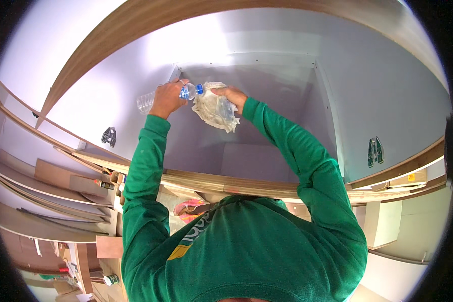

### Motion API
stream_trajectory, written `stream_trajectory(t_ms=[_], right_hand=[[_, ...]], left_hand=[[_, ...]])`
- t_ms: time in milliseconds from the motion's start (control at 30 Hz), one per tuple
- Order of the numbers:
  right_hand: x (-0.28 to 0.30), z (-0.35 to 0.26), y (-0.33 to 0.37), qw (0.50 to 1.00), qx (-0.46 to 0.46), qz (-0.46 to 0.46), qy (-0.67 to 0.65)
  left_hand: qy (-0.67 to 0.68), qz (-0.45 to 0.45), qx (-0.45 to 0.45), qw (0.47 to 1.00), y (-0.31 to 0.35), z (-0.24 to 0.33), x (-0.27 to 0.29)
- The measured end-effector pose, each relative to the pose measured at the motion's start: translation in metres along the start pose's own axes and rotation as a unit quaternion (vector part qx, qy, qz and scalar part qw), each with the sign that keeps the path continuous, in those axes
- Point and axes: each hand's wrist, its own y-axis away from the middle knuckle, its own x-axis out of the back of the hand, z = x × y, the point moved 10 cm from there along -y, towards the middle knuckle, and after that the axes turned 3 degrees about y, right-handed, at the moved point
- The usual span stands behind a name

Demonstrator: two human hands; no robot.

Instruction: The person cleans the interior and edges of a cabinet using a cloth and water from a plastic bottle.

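Observation:
My left hand [169,98] is wrapped round a clear plastic bottle [145,102] that lies nearly sideways, its blue cap [200,89] pointing right. A crumpled whitish cloth [214,109] hangs from my right hand [231,95], closed on its upper edge, close beside the cap. Whether cap and cloth touch, I cannot tell. Both arms, in green sleeves, reach into a pale grey cabinet [282,126], over its wooden front edge [226,183].
Dark metal hinges sit on the left panel [108,136] and the right panel [375,151]. A curved wooden edge [186,19] arches overhead. At left, wooden boards [50,191] are stacked near a small bottle [103,184]. Lower left stands a jar [110,279].

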Motion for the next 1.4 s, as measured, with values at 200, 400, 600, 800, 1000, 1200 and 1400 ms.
stream_trajectory(t_ms=[200,400,600,800,1000,1200,1400], right_hand=[[0.006,0.006,-0.006,1.0,-0.003,0.004,-0.026],[0.005,0.003,0.0,1.0,0.005,0.016,0.006],[-0.006,0.002,0.0,1.0,0.02,-0.004,-0.011],[-0.011,-0.004,0.002,0.995,0.063,0.035,0.062],[-0.049,-0.019,-0.002,0.991,0.093,0.023,0.089],[-0.008,-0.035,-0.077,0.992,0.057,0.071,0.086],[0.021,-0.139,-0.183,0.741,0.277,0.299,0.533]], left_hand=[[0.006,0.011,0.007,1.0,0.003,0.001,-0.003],[0.004,0.036,-0.007,0.999,0.011,0.003,-0.003],[0.005,0.065,-0.02,0.998,0.02,0.0,-0.006],[0.104,0.043,0.081,0.99,0.042,-0.009,-0.017],[0.276,0.156,0.128,0.94,0.087,-0.033,-0.023],[0.505,0.261,0.139,0.811,0.143,-0.041,0.013],[0.491,0.378,0.124,0.775,0.201,-0.027,0.033]])
